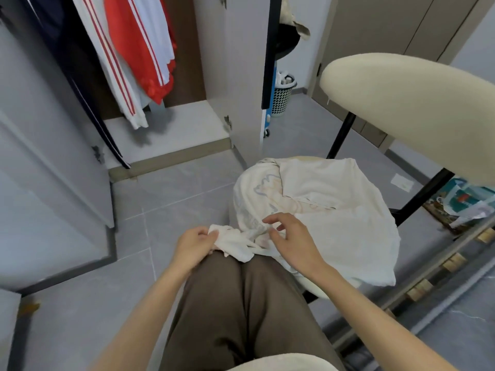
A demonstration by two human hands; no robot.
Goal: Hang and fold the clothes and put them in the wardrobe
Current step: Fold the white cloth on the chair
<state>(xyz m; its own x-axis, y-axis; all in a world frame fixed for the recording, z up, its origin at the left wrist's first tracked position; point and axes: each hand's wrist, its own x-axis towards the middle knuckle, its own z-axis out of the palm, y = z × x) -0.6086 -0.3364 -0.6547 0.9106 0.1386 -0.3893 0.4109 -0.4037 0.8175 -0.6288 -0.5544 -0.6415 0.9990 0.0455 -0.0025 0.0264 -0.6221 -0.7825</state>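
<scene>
Two hands at the white garment (pixel 329 210) — left hand (pixel 197 245) curled, gripping its bunched end above the knees; right hand (pixel 292 239) fingers apart, loosely bent, contact unclear. Garment drapes the chair seat (pixel 321 290).

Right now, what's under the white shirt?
The shirt lies on a cream chair seat, whose rim peeks out. Anything else beneath is covered.
</scene>
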